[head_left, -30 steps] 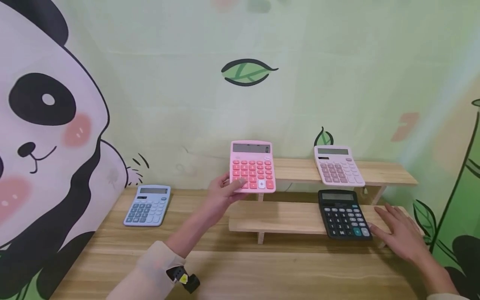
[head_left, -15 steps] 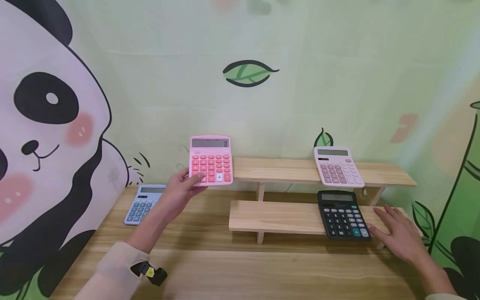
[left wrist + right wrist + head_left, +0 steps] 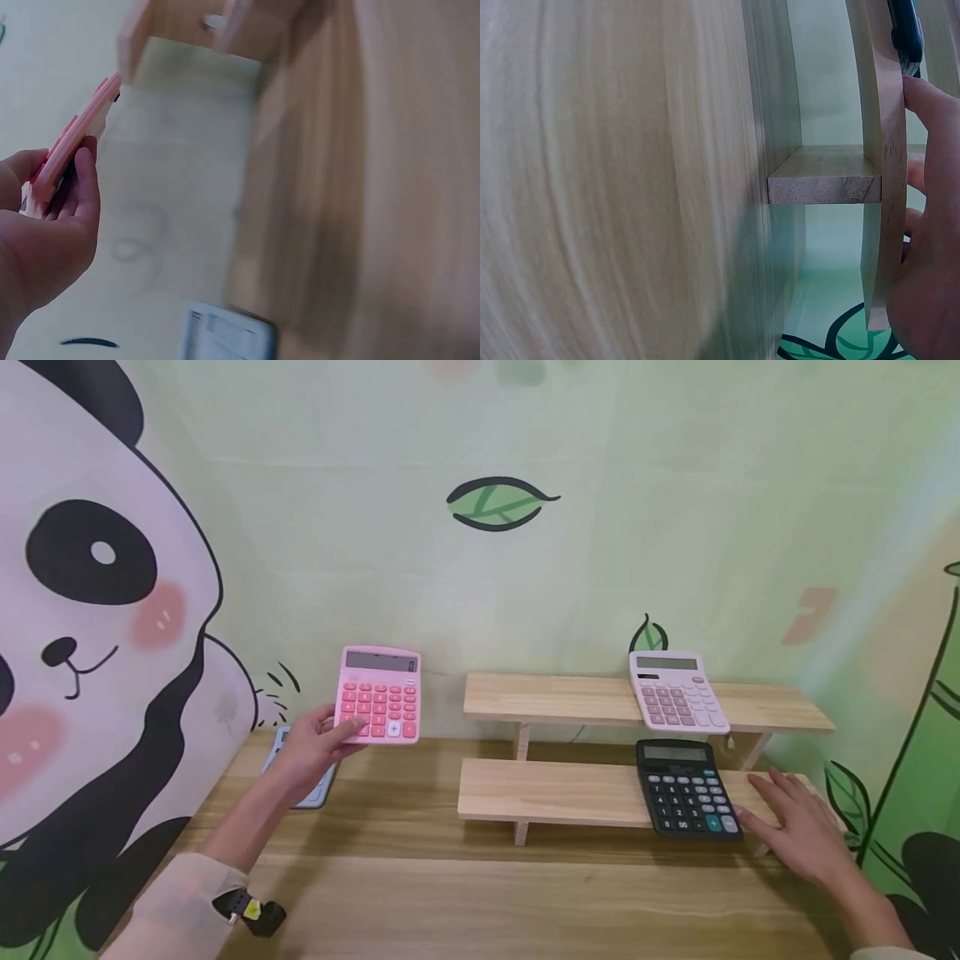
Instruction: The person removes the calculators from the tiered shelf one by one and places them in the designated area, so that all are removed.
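My left hand holds a pink calculator up above the table, thumb over its lower left keys and fingers behind it. In the left wrist view, the pink calculator is seen edge-on, pinched by the left hand. Partly hidden behind that forearm, a blue calculator lies on the table. My right hand rests on the lower shelf's right end, its thumb by the lower right corner of a black calculator. Whether the thumb touches it, I cannot tell.
A two-tier wooden stand has an upper shelf and a lower shelf. On the upper one leans a pale pink calculator. The wooden table meets a green backdrop with a panda drawing at left.
My left hand has carried the pink calculator leftward from in front of the stand, dipping slightly at the end. The forearm now covers much of the blue calculator. My right hand stays put.
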The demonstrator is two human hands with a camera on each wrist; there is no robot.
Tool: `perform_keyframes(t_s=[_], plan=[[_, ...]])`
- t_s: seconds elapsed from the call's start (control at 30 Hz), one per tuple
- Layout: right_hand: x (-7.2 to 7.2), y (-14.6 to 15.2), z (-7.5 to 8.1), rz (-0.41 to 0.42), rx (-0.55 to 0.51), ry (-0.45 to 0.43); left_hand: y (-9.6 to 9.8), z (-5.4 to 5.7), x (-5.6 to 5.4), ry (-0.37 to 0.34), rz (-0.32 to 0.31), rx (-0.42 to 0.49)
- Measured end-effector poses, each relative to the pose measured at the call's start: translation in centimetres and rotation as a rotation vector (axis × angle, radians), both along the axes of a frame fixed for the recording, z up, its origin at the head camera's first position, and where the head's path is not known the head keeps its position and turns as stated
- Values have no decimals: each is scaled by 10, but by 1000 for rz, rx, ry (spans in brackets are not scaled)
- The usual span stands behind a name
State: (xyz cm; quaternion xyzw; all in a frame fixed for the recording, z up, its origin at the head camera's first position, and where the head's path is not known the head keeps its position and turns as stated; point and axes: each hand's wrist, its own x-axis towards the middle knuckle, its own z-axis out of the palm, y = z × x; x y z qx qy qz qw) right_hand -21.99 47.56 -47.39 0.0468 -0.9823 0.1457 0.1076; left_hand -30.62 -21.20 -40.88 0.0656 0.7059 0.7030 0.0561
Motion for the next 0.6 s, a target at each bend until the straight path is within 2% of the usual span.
perform_keyframes(t_s=[0.1,0.27,0.4,0.53,0.6], plan=[[1,0,0,2,3,0,-3,-13,1,-43,15,-38],[2,-1,-1,0,8,-13,-8,-43,0,-121,31,-98],[2,-1,-1,-7,9,-17,-11,-65,-2,-169,14,-92],[2,-1,0,3,10,7,-14,-79,-1,-210,6,-73],[1,-1,0,10,11,20,-14,-82,-1,-232,8,-53]])
